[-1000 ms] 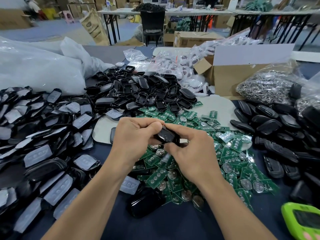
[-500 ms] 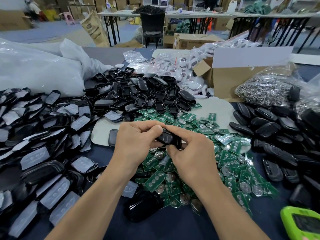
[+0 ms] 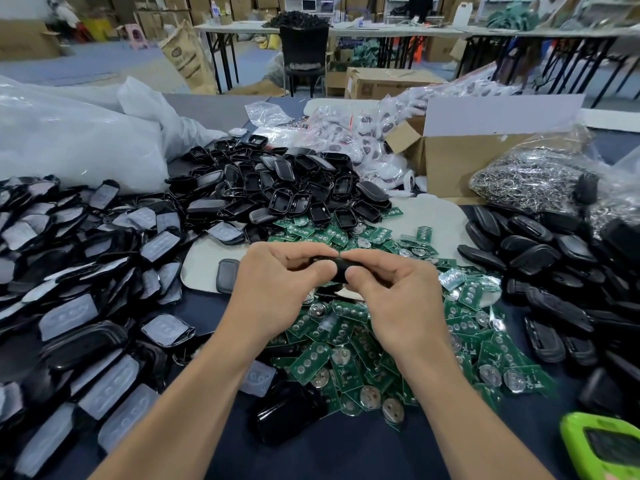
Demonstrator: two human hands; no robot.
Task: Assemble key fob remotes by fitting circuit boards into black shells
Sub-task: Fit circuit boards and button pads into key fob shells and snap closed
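Left hand point(image 3: 277, 289) and right hand point(image 3: 398, 299) mostly hide the gripped black shell point(image 3: 341, 270).

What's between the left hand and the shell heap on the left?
Head view: a lone grey cover on the pale mat, beside the left hand, which grips a black shell with the right hand. Then the shell heap.

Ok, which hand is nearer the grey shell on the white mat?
Left. The left hand is just right of the grey shell; the right hand is farther right, past the left. Both grip a black fob.
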